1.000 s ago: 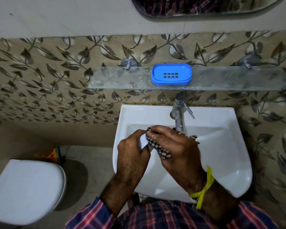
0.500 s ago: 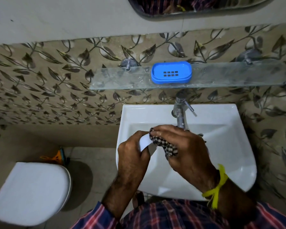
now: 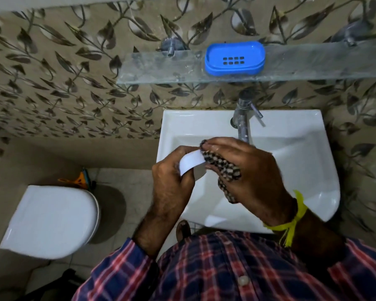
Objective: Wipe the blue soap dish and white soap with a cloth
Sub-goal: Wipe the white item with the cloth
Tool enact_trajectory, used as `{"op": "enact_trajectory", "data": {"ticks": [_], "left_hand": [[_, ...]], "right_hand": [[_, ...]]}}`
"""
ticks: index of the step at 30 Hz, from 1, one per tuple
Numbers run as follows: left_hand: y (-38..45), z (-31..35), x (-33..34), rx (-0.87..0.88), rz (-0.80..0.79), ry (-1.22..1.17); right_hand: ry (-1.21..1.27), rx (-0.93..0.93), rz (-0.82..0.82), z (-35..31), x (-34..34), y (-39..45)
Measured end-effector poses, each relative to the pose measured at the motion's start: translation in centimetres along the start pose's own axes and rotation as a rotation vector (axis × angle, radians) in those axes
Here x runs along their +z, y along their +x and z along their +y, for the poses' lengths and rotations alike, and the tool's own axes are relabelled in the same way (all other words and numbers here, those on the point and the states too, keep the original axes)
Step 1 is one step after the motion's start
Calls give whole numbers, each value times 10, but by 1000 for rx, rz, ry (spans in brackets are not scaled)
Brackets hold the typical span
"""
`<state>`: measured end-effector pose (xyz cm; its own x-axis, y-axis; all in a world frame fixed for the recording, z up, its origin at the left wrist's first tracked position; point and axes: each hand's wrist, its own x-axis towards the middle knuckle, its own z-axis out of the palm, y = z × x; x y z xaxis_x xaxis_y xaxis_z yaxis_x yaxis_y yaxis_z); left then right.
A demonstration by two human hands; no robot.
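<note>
Over the white sink, my left hand [image 3: 172, 174] grips the white soap [image 3: 191, 162], a flat white bar sticking out between thumb and fingers. My right hand [image 3: 245, 170] holds a black-and-white checked cloth [image 3: 224, 168] bunched against the soap's right end, with a tail of cloth hanging below the fingers. The blue soap dish [image 3: 234, 58], oval with a grid of drain holes, sits empty on the glass shelf [image 3: 161, 66] above the tap, well apart from both hands.
A chrome tap [image 3: 243, 118] stands just behind my right hand at the back of the white basin [image 3: 302, 170]. A closed white toilet lid [image 3: 52, 220] is at lower left, with an orange object [image 3: 80, 180] on the floor behind it.
The view has tilted down, so the mirror is out of frame. More of the white soap shows from my left hand, and the cloth has slid toward its right end.
</note>
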<state>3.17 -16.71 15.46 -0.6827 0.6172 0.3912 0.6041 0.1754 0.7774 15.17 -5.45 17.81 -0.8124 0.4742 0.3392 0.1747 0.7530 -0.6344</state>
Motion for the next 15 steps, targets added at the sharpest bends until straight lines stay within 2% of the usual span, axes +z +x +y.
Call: {"op": "enact_trajectory", "data": {"ticks": [3,6,8,12,13,15], "left_hand": [[3,-5,3,-53,47,-59],[6,-14,0,-54,89,-137],[4,-13,0,-63,74,-205],[0,-3,10,-266,57,-403],[1,-3,10,-274,53,-386],[6,-3,5,-173,-9,-203]], "right_hand": [[84,124,54,-2,6,5],[95,81,88,-8,15,0],[110,115,139,-7,15,-3],[87,134,262,-6,20,10],[48,108,278,-7,21,13],[-37,47,296,-7,20,15]]}}
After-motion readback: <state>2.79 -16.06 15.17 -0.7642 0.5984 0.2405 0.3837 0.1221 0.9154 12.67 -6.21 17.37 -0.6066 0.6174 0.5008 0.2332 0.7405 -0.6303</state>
